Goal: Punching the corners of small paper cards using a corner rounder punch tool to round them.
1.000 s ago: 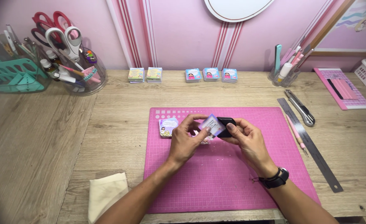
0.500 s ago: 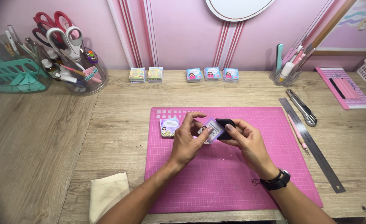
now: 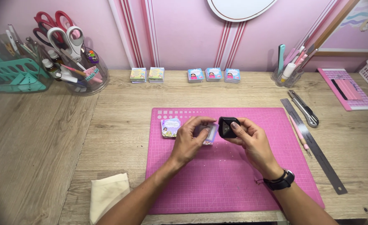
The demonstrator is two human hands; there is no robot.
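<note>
Now, nearest me at seven o'clock, a folded cream cloth (image 3: 107,195) lies on the desk (image 3: 46,158) just off the pink cutting mat (image 3: 234,175). Over the mat's upper middle my left hand (image 3: 189,139) pinches a small lilac card (image 3: 209,132) by its edge, and my right hand (image 3: 250,139) has its grip closed round a small black corner punch (image 3: 227,126), thumb on top. Since a second ago the two have come closer: the card's corner now sits right against the punch's mouth (whether it is fully inside I cannot tell), so the corner looks about ready to be cut. Otherwise little differs from the earlier frame; both hands sit a touch lower on the mat. Just at nine o'clock of my left hand rests a small stack of printed cards (image 3: 170,127). At three o'clock lie a steel ruler (image 3: 313,146) and a utility knife (image 3: 303,108). Farther, at twelve, five little card packs (image 3: 213,74) line the wall; at ten, a clear tub of scissors (image 3: 73,62).
</note>
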